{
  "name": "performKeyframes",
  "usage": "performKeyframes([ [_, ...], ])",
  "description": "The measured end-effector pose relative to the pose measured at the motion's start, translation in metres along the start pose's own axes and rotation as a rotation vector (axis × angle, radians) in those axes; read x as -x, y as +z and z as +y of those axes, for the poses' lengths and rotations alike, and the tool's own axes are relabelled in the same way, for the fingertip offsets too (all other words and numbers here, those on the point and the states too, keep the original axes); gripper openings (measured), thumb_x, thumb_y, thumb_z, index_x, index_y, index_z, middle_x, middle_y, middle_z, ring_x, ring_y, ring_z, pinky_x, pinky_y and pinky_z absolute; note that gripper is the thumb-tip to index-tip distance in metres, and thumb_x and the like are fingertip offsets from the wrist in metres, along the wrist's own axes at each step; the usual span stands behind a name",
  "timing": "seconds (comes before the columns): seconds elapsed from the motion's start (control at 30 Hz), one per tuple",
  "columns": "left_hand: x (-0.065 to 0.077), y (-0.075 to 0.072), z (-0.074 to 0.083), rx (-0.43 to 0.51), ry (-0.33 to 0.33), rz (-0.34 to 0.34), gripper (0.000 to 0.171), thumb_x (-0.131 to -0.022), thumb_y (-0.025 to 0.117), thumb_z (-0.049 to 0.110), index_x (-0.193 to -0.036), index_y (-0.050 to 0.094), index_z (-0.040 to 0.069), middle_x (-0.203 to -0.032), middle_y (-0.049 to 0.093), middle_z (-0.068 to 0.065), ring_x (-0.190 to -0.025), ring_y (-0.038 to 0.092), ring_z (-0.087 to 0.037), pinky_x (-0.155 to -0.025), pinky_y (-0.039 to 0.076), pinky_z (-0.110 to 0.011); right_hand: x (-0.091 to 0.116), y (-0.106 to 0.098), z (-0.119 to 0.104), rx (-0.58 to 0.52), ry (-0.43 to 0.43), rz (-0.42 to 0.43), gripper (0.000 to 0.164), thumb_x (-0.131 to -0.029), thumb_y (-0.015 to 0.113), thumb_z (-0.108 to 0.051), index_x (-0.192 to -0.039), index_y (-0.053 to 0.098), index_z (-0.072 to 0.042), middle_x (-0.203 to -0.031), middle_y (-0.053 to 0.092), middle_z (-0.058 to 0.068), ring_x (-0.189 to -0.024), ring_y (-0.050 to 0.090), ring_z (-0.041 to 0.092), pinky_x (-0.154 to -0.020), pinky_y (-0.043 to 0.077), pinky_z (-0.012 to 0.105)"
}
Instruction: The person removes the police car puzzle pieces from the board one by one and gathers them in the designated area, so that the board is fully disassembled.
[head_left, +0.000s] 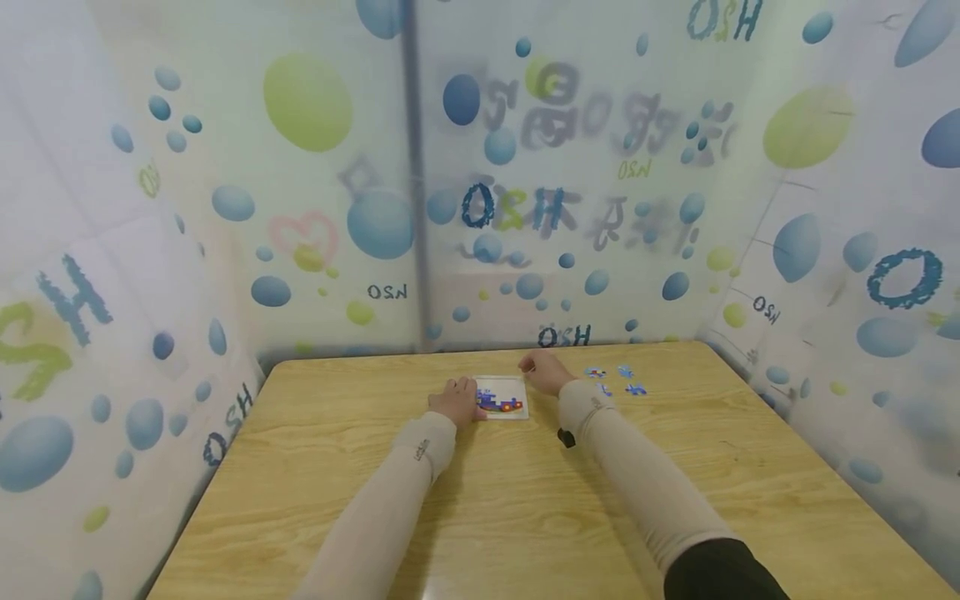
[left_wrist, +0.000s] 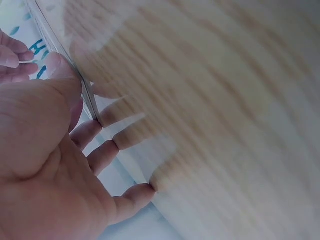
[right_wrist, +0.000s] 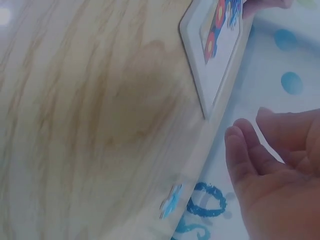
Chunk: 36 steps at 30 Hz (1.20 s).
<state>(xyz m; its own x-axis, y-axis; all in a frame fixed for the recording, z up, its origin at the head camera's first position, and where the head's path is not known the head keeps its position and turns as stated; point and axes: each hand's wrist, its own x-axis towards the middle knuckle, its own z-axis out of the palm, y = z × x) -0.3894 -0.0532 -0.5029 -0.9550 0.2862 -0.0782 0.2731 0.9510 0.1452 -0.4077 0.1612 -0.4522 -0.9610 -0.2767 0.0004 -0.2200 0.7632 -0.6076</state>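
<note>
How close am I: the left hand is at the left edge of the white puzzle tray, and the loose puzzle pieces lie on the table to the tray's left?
One thing is off: the loose puzzle pieces lie on the table to the right of the white puzzle tray, as the head view shows. The left hand is indeed at its left edge.

A partly filled white puzzle tray lies flat near four loose bluish pieces.
</note>
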Motion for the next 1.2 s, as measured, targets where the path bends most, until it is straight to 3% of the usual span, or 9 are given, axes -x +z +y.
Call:
performKeyframes([
  [0.23, -0.003, 0.004, 0.000, 0.014, -0.008, 0.016, 0.069, -0.092, 0.067, 0.051, -0.141, 0.047, 0.006, -0.141, 0.051, -0.009, -0.127, 0.046, -0.029, -0.095, 0.048, -0.065, -0.005, 0.010, -0.010, 0.009, -0.023, -0.010, 0.023, -0.098, 0.059, 0.004, -0.119, 0.066, 0.007, -0.114, 0.067, 0.019, -0.112, 0.063, 0.035, -0.098, 0.052, 0.045],
  [0.57, 0.003, 0.000, 0.001, 0.016, -0.015, 0.015, 0.068, -0.093, 0.066, 0.051, -0.141, 0.046, 0.007, -0.142, 0.050, -0.008, -0.126, 0.046, -0.029, -0.094, 0.048, -0.066, -0.011, 0.029, -0.024, -0.062, 0.035, -0.040, 0.023, -0.099, 0.059, 0.002, -0.120, 0.066, 0.001, -0.114, 0.067, 0.012, -0.111, 0.063, 0.030, -0.099, 0.052, 0.043],
  [0.87, 0.004, -0.001, 0.001, 0.015, -0.012, 0.017, 0.067, -0.093, 0.068, 0.051, -0.140, 0.048, 0.008, -0.142, 0.051, -0.007, -0.128, 0.046, -0.029, -0.095, 0.047, -0.068, -0.011, 0.040, -0.032, -0.006, -0.049, -0.089, 0.019, -0.097, 0.062, 0.003, -0.116, 0.066, 0.002, -0.111, 0.070, 0.013, -0.108, 0.065, 0.028, -0.095, 0.054, 0.038],
  [1.2, 0.005, -0.002, 0.001, -0.026, -0.004, 0.005, 0.068, -0.094, 0.063, 0.054, -0.144, 0.051, 0.010, -0.147, 0.048, -0.004, -0.131, 0.044, -0.026, -0.096, 0.048, -0.067, -0.008, 0.047, -0.038, -0.047, -0.038, -0.095, 0.019, -0.099, 0.059, 0.004, -0.116, 0.066, 0.001, -0.117, 0.068, 0.014, -0.112, 0.064, 0.030, -0.098, 0.053, 0.041],
])
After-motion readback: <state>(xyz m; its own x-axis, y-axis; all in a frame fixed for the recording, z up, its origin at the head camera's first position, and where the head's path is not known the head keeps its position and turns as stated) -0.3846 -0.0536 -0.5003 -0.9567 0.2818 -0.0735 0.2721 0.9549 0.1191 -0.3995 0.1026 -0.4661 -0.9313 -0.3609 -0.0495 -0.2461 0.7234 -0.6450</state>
